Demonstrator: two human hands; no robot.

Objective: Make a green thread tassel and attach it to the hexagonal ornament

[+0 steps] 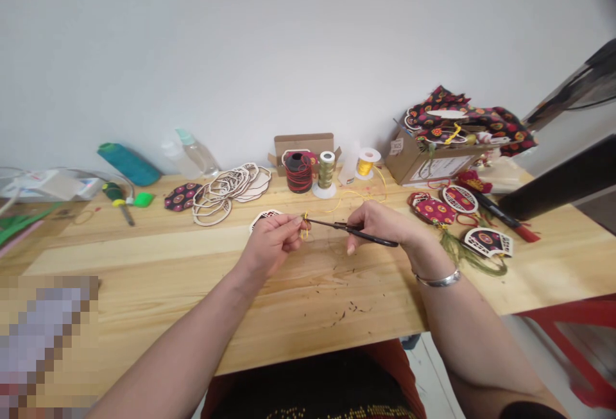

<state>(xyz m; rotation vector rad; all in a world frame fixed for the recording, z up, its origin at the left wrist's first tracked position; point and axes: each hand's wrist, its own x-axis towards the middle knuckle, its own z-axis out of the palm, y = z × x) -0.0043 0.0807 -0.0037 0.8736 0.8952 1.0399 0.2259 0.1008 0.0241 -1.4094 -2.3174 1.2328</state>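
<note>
My left hand (278, 238) is closed in a pinch on a short piece of yellow cord (305, 226) above the wooden table. A patterned ornament with a pale cut-out frame (264, 217) shows partly behind that hand; whether the cord joins it cannot be seen. My right hand (378, 223) grips a pair of black-handled scissors (353, 229), with fingers around the handles. The blades point left, and their tips reach the cord beside my left fingertips. Whether the blades touch the cord is too small to tell.
Behind my hands stand a dark red cord spool (299, 175), a green thread spool (326, 172) and a yellow cord spool (368, 163). Pale wooden frames (226, 191) lie left. Finished ornaments (459, 199) and a stuffed cardboard box (418, 161) sit right. Dark scraps (349, 310) dot the table (158, 303).
</note>
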